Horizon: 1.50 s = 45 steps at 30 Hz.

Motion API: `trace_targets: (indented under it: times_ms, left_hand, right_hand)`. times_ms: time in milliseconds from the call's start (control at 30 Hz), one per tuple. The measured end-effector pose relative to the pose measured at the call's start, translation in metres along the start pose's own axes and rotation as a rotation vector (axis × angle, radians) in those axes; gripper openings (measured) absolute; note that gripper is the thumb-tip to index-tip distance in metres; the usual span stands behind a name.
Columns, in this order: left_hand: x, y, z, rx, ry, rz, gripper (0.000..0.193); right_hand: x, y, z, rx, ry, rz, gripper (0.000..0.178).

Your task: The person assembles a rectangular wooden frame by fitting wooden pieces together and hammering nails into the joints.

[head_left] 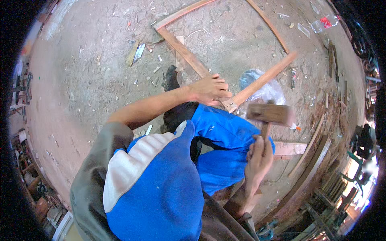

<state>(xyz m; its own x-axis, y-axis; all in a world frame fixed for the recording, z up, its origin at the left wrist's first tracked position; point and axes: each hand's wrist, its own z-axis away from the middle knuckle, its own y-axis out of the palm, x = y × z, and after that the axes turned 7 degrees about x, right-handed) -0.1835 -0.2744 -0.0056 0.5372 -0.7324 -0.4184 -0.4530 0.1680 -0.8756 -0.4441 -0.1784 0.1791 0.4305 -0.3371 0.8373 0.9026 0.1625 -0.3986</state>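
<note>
A wooden mallet (pixel 268 114) with a block-shaped head is held by its handle in my right hand (pixel 258 158), its fingers wrapped around it. Its head hangs just right of the corner joint (pixel 230 105) of a wooden frame (pixel 263 79), apart from the wood and slightly blurred. My left hand (pixel 209 89) is closed over the frame's left bar, close to that corner. The frame is made of long reddish-brown strips, and the near corner lies by my blue-clad knee. Part of the left bar is hidden under my fingers.
Behind the right bar lies a clear plastic bag (pixel 271 91). A marker-like tube (pixel 293 78) and a crushed plastic bottle (pixel 325 23) are farther right. Long planks (pixel 303 176) lie along the right side. Wood chips and scraps litter the dirt floor (pixel 108 68).
</note>
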Motion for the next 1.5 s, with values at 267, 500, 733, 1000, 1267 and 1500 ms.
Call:
trace_targets:
  times_ms: [267,500,733,1000,1267,1500]
  left_hand:
    - [0.001,-0.004,-0.011,-0.053,0.066,-0.012,0.049]
    - [0.007,0.015,-0.012,0.027,0.116,-0.027,0.047]
    - [0.036,0.028,-0.002,-0.006,0.061,-0.063,0.042]
    - [0.051,0.024,0.016,0.099,-0.178,-0.16,0.057]
    - [0.044,0.026,0.029,0.116,-0.347,-0.156,0.061]
    - [0.049,0.035,0.028,0.134,-0.35,-0.147,0.052]
  right_hand:
    - [-0.003,0.029,0.0,0.112,-0.297,0.511,0.019]
    - [-0.001,0.038,0.009,-0.172,-0.376,0.391,0.023]
    - [-0.058,0.062,-0.022,0.034,-0.349,0.478,0.025]
    - [-0.068,0.069,-0.041,0.047,-0.232,0.427,0.024]
    - [-0.065,0.082,-0.047,-0.047,-0.177,0.257,0.028]
    - [-0.072,0.077,-0.07,0.213,-0.251,0.498,0.024]
